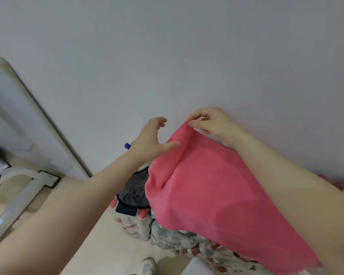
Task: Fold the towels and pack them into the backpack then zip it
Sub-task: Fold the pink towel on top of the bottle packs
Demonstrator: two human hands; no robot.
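A pink towel (213, 197) hangs in the air in front of a white wall. My right hand (213, 124) pinches its top corner between thumb and fingertips. My left hand (151, 139) is beside the towel's left edge with fingers spread and the thumb touching the cloth. Below the towel lies a dark grey and black backpack (134, 190), partly hidden by the cloth.
A bed with a floral cover (179, 239) sits under the towel. A pack of bottles with pink caps (131, 219) stands next to the backpack. A white door frame (48, 120) and white rails (14, 205) are at the left. A white shoe (147, 266) is on the beige floor.
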